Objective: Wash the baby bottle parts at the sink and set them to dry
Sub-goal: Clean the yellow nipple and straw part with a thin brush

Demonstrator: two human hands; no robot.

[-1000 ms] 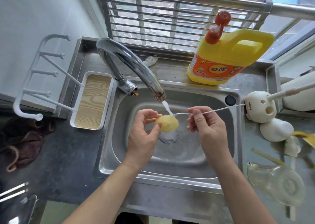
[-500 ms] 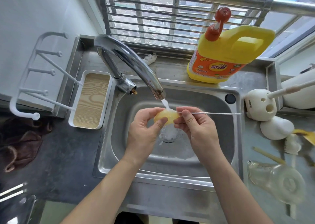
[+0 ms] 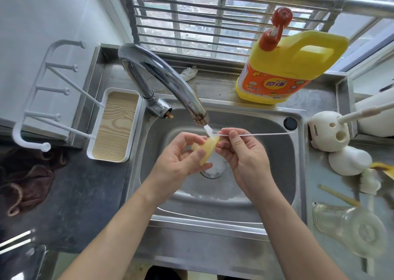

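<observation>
Scrubbing step: the left hand fingers grip the yellowish teat under the tap stream, between both hands; the right hand fingers pinch the thin brush; next, probably work its tip inside the teat

Nipple is a soft, see-through yellowish piece, sitting right under the water stream over the middle of the sink. The left hand grips it from the near left with the thumb on it, and it looks a bit squashed. A thin white brush meets its far end, and the skinny handle runs flat out to the right, pinched by the right hand. The clear bottle lies on its side on the counter at the near right. The white drying rack, with pegs and a wood-look tray, stands just left of the sink.
</observation>
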